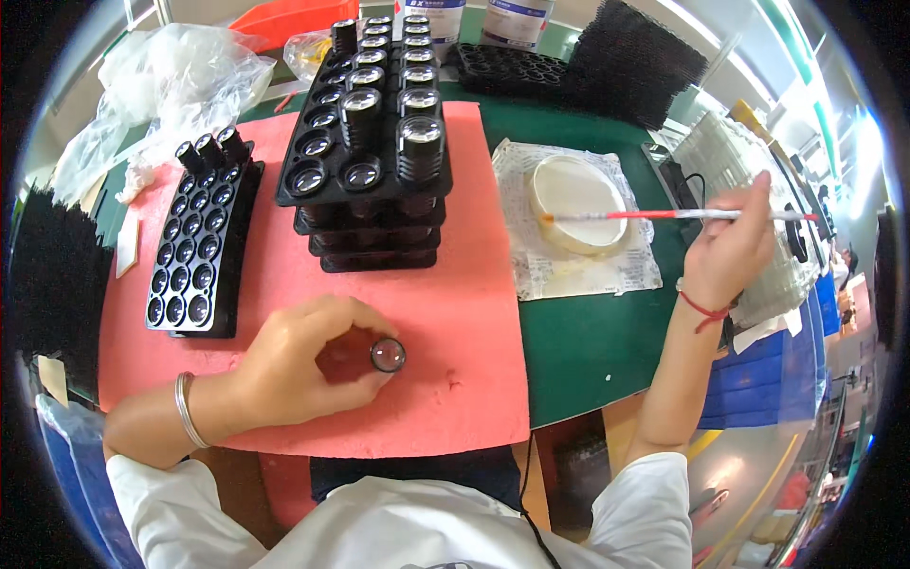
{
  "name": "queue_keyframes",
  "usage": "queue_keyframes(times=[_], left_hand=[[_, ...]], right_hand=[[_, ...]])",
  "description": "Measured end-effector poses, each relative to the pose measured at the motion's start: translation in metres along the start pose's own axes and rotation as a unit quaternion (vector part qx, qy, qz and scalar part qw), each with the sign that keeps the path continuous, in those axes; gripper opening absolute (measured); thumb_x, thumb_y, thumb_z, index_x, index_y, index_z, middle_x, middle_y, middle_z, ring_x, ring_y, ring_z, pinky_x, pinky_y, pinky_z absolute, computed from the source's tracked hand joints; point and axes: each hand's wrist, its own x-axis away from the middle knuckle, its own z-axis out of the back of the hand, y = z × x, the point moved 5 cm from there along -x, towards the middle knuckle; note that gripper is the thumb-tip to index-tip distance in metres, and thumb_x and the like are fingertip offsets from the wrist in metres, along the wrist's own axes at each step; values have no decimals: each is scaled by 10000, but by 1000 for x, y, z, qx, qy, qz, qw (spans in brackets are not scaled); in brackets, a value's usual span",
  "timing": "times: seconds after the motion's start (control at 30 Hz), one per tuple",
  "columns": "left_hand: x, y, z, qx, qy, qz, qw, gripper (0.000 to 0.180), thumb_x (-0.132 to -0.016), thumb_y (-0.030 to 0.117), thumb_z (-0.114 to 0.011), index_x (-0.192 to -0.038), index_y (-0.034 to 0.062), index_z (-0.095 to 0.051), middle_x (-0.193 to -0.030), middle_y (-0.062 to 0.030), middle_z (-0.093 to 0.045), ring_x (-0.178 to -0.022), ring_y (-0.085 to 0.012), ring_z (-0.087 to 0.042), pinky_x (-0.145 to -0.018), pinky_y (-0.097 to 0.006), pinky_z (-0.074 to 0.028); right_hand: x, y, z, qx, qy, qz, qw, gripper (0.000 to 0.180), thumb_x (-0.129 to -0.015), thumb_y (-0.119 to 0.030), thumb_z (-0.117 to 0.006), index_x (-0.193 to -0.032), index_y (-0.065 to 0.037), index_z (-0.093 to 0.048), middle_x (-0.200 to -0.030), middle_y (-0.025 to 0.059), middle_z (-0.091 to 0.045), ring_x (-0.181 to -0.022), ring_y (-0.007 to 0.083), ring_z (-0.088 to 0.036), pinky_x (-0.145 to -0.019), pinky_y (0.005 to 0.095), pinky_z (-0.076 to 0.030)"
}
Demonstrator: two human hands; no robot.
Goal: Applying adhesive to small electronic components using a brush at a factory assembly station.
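Note:
Between the thumb and fingertips of my left hand [289, 365] is a small round lens barrel [388, 355], its clear glass facing up, above the pink mat [464, 398]. My right hand [728, 251] grips a thin red-and-white paintbrush [668, 214] held nearly level. The brush tip points left, over a round pale dish [590, 248] of whitish material; I cannot tell whether it touches. Ahead of my left hand rises a stack of black trays [327, 194] with lens barrels standing in the top one. Left of it, another black tray [232, 294] holds round lens pieces, several standing higher at its far end.
The dish sits on printed paper [545, 280] on the green table [578, 351]. Crumpled clear plastic bags [180, 76] and an orange-red bin [294, 19] lie at the back left. White tubs [517, 21] and black trays [512, 68] stand at the back.

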Motion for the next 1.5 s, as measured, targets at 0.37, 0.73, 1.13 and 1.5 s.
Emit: queue_keyframes(times=[0.37, 0.73, 1.13, 1.5], left_hand=[[0, -19, 9, 382, 30, 173, 907, 236, -721, 103, -681, -885, 10, -540, -813, -7, -585, -775, -60, -548, -692, -195, -433], [4, -26, 7, 405, 33, 148, 902, 252, -718, 178, -703, -819, 11, -543, -773, -27, -585, -743, -70, -539, -700, -205, -433], [3, -24, 5, 447, -1, 101, 889, 246, -780, 114, -626, -981, -4, -547, -900, -38, -600, -839, -84, -550, -771, -228, -424], [10, -12, 7, 447, -32, 61, 892, 284, -747, 22, -635, -1006, -4, -521, -923, -47, -578, -864, -112, -549, -768, -253, -442]], right_hand=[[25, 2, -20, -276, -318, -101, 901, 351, -874, -375, -454, -675, -85, -454, -531, -2, -337, -457, 90, -301, -405, 229, -249], [51, -7, -32, -189, -443, -7, 876, 381, -844, -396, -494, -688, -48, -484, -567, 56, -439, -443, 139, -424, -374, 223, -325], [47, -6, -32, -130, -441, -4, 888, 359, -856, -345, -498, -671, -37, -522, -578, 64, -462, -444, 143, -445, -367, 224, -324], [33, 8, -24, -213, -374, -68, 900, 347, -851, -335, -511, -653, -53, -470, -553, 30, -405, -434, 109, -362, -376, 221, -278]])
